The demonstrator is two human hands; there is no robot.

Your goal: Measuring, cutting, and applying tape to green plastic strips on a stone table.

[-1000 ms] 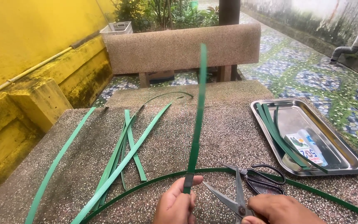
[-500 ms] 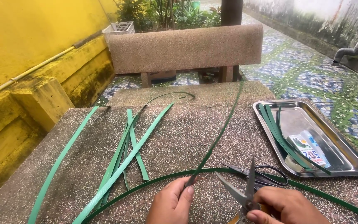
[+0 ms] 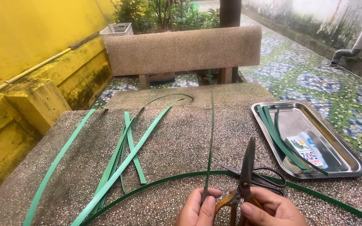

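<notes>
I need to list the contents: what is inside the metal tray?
Inside the metal tray lie green strips and a small tube on a printed pack; anything beneath them is hidden.

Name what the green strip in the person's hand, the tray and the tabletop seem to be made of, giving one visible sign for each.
Green strip: probably plastic strapping; thin, flat, evenly coloured, springy.
Tray: polished metal, likely stainless steel; silvery, reflective.
Tabletop: pebbled concrete or terrazzo; speckled, rough, matt.

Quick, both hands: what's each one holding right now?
Left hand: closed, pinching the upright green strap near its lower end.
Right hand: closed around the yellow-handled snips, blades pointing up.
</notes>
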